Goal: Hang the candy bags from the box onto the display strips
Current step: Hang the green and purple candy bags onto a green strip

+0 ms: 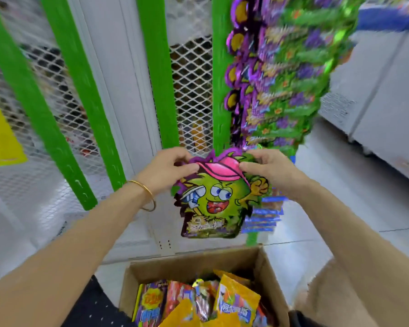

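Note:
I hold a candy bag (pixel 216 199), green with a cartoon face and a pink cap, by its top edge. My left hand (pixel 167 169) pinches the top left corner and my right hand (pixel 273 172) pinches the top right. The bag hangs in front of the lower end of a green display strip (pixel 220 90), whose upper part carries several purple and green bags (pixel 279 74). Below, an open cardboard box (pixel 267 263) holds several orange, red and purple candy bags (pixel 236 300).
Three more green display strips (pixel 156 74) hang bare against a white mesh cage wall (pixel 191 90). Blue packs (pixel 265 215) hang low behind the held bag. A yellow sign (pixel 0 138) shows at left and white freezer cabinets (pixel 383 102) at right.

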A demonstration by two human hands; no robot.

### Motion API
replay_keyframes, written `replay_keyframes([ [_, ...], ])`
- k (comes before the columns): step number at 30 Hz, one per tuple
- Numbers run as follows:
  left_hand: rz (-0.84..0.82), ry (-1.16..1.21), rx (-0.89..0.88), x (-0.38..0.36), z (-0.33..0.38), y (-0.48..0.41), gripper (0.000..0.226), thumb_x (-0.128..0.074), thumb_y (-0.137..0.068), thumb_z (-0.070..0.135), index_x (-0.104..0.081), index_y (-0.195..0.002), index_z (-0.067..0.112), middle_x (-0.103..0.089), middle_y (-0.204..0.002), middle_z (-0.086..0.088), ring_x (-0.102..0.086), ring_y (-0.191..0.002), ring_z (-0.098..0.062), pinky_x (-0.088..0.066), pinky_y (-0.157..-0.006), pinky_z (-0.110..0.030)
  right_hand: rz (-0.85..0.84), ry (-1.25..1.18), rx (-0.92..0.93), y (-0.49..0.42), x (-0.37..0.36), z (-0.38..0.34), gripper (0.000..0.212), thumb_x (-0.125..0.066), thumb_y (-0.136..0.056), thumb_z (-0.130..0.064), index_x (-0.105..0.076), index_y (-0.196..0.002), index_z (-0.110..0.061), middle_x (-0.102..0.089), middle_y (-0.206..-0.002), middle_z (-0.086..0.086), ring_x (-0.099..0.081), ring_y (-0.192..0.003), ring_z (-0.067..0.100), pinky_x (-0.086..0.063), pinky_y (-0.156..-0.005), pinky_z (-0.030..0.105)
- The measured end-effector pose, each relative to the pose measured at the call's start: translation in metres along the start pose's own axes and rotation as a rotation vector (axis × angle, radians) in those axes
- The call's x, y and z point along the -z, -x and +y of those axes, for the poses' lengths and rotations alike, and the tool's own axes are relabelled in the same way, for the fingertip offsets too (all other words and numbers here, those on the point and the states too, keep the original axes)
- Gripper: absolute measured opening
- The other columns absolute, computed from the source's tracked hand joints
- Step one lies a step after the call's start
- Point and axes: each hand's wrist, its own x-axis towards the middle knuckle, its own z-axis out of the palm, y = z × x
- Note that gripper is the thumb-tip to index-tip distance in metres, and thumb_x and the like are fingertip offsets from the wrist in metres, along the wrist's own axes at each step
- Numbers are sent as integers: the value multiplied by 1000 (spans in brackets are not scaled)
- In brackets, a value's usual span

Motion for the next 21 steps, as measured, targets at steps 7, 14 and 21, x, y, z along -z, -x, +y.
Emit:
replay_keyframes([
  [7,13,-117,-386,70,167,-61,4,-69,-80,15,-67,-82,17,-68,-84,-9,-61,-72,-13,-50,-72,-27,265,74,283,-7,92,-124,19,-69,-83,-13,-63,-99,-21,-67,-95,-5,-62,-86,2,-49,-84,30],
  [14,212,-193,-646,142,313,-123,18,-63,-86,22,-69,-90,6,-65,-75,-3,-56,-64,-7,-45,-60,-20,520,170,518,-22,189,-253,20,-75,-74,-26,-67,-92,-23,-70,-86,-1,-66,-77,14,-55,-72,31],
  [21,437,53,-674,202,419,-214,14,-48,-92,10,-59,-92,2,-55,-78,-8,-50,-65,-17,-47,-63,-30,698,207,691,-67,260,-333,10,-71,-80,-20,-63,-86,-22,-66,-83,3,-63,-78,22,-54,-74,33],
])
